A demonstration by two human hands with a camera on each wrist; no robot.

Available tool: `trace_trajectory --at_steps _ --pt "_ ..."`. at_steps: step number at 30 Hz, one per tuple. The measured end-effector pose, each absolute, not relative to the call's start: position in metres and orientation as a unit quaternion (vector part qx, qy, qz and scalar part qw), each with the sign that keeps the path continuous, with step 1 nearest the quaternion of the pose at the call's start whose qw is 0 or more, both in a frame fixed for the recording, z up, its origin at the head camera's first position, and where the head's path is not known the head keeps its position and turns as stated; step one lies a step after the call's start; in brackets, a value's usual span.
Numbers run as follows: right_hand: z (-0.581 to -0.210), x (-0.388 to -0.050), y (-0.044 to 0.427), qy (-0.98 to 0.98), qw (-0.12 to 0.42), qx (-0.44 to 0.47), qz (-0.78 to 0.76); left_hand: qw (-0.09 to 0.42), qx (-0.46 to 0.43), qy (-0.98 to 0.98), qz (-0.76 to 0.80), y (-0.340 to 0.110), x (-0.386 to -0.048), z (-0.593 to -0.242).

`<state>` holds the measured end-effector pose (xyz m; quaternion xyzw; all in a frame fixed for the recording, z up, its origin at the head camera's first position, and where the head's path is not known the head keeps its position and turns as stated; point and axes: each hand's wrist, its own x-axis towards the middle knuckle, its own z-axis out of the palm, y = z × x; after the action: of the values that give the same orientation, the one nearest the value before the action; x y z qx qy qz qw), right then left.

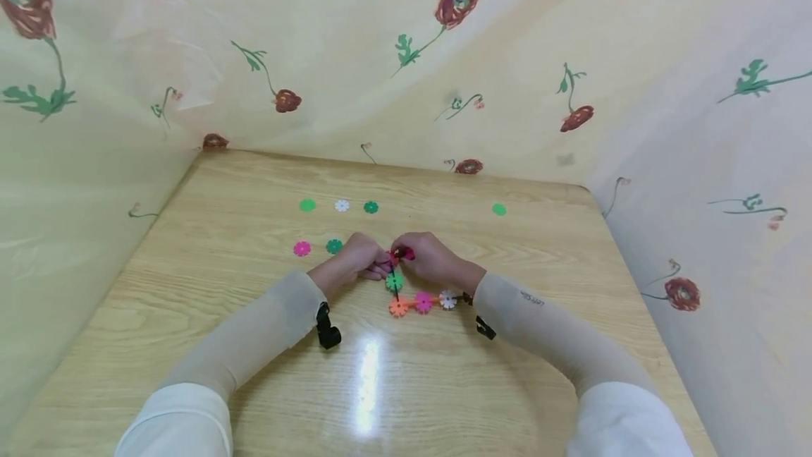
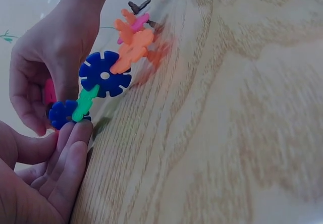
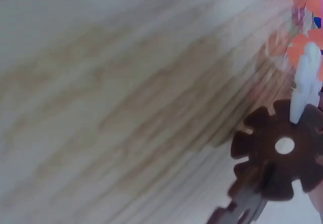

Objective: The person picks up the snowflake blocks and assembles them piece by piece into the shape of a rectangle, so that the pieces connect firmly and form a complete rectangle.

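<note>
On the worktop (image 1: 444, 386), the notched-disc chain (image 1: 423, 298) is pinched at its far end by the left hand (image 1: 363, 257); there, a pink disc (image 1: 409, 254) is gripped by the right hand (image 1: 433, 259), both hands' fingers curled.

Two hands (image 1: 363, 257) (image 1: 431, 258), six separate discs (image 1: 307, 205) lying flat, one linked chain (image 1: 423, 302)

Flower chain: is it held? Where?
The left hand pinches the chain at its far end, past the green flower; the right hand grips a pink flower.
</note>
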<state>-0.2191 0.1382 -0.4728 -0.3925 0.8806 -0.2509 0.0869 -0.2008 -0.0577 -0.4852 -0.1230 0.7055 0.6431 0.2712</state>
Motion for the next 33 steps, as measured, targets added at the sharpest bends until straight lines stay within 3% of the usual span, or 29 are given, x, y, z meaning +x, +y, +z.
trace_trajectory --at_steps 16,22,29,33 --pt "-0.463 -0.231 0.142 0.887 0.142 -0.381 -0.218 0.268 -0.121 0.711 0.639 -0.06 -0.205 -0.487" --pt "-0.464 -0.234 0.153 0.893 0.153 -0.295 -0.303 0.271 -0.126 0.712 0.636 -0.061 -0.202 -0.489" --pt "-0.466 -0.235 0.155 0.822 0.266 -0.148 -0.48 0.261 -0.133 0.71 0.641 -0.062 -0.201 -0.489" --pt "-0.471 -0.235 0.156 0.801 0.295 -0.108 -0.51 0.268 -0.124 0.707 0.643 -0.058 -0.2 -0.487"
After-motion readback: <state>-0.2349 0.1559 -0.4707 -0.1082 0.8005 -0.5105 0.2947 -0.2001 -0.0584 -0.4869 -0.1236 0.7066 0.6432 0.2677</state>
